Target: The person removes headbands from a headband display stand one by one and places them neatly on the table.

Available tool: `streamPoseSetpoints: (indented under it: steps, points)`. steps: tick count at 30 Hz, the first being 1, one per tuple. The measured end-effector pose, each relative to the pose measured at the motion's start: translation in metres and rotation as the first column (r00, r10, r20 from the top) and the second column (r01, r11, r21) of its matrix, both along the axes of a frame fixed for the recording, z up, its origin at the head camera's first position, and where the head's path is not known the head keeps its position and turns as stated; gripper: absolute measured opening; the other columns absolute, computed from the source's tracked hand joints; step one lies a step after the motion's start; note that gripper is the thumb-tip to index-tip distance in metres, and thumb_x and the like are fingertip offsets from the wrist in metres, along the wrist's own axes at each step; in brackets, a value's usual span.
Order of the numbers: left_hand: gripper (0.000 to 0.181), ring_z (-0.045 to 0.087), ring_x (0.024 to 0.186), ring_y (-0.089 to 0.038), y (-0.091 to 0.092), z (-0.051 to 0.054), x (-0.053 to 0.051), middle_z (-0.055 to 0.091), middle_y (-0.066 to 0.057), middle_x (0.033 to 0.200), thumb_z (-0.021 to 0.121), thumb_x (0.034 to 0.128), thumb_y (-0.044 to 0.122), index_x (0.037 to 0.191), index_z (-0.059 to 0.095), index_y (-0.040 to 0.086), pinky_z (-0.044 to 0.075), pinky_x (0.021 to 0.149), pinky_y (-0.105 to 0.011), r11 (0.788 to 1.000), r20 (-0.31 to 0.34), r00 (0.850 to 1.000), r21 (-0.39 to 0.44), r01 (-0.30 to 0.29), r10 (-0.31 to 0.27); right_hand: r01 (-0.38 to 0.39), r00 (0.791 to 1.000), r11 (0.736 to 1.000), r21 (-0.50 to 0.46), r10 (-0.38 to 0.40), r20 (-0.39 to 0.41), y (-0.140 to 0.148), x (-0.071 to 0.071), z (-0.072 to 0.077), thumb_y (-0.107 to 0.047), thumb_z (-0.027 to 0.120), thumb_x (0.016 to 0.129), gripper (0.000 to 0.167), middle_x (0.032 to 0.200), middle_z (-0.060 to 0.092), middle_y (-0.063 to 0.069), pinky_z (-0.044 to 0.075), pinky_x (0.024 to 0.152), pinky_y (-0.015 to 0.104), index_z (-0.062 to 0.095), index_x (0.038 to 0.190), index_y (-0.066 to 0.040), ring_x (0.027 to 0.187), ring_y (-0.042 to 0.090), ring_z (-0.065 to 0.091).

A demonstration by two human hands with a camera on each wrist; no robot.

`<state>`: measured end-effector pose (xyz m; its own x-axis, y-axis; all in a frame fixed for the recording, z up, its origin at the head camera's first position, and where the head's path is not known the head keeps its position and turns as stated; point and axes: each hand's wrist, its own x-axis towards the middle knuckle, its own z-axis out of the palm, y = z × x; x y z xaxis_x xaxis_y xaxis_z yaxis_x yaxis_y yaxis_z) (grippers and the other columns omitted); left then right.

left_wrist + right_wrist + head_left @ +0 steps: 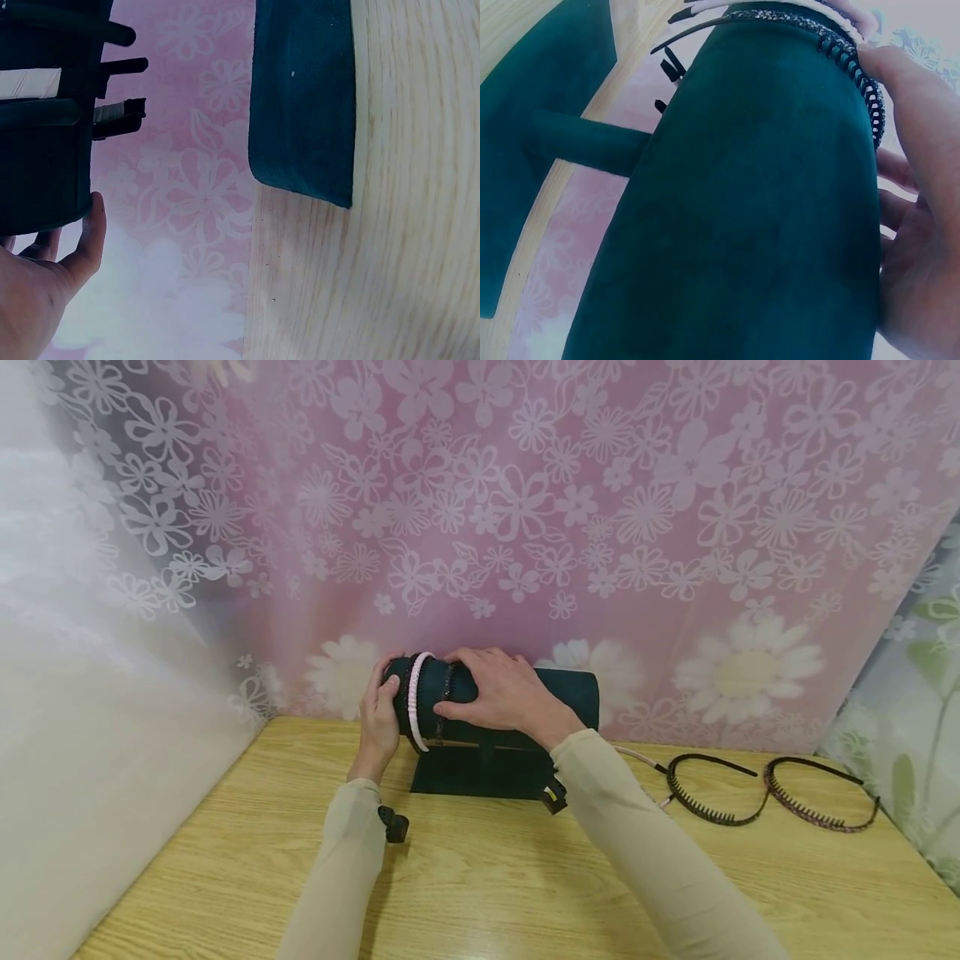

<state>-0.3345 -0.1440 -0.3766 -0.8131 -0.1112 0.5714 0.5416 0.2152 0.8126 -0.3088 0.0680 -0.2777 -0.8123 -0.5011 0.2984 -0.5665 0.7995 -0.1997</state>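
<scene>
My left hand [378, 718] curls round the left end of the dark green roll [570, 689], thumb on its near side and fingers behind. My right hand [502, 689] reaches over the roll from above, gripping the dark glittery headband [829, 34], with my thumb on its near side and my fingers bent over towards the far side. That headband sits around the roll, its teeth turned inwards and its tips sticking out below. Between it and my left hand, a pale pink headband [413, 702] also goes round the roll, with a dark band [406, 695] just beside it, nearer my left hand.

The roll lies level on a short post above a flat green base [480, 772], which rests on the wooden table [480, 877]. On the table to my right lie a black toothed headband [701, 812] and, next to it, a pinkish toothed headband [806, 815]. A pale headband [637, 754] lies partly hidden behind my right sleeve [652, 835]. Behind everything hangs a pink flowered curtain [525, 485].
</scene>
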Motion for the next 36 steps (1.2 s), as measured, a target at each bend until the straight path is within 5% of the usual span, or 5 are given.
streamPoseSetpoints:
  steps: [7,36]
  points:
    - [0.046,0.057,0.116,-0.029,0.008,0.022,0.026,0.056,-0.016,0.142,0.034,0.1063,0.021,0.149,0.049,0.012,0.046,0.101,-0.044,1.000,0.035,0.999,-0.017,0.003,-0.003,0.000,1.000,1.000,-0.001,0.000,0.004,0.008,0.002,0.001,-0.065,0.068,0.087,0.074,0.133,0.066,0.000,0.049,0.097,0.051,0.054,0.146,-0.023,0.115,0.026,0.061]
    - [0.046,0.053,0.122,-0.033,0.007,0.021,0.024,0.054,-0.017,0.145,0.034,0.1063,0.021,0.149,0.050,0.012,0.041,0.109,-0.051,1.000,0.021,1.000,0.004,0.007,-0.007,0.035,0.999,0.999,0.020,-0.035,0.016,0.033,0.010,0.002,-0.066,0.068,0.087,0.076,0.145,0.060,0.002,0.041,0.112,0.058,0.051,0.148,-0.024,0.130,0.030,0.057]
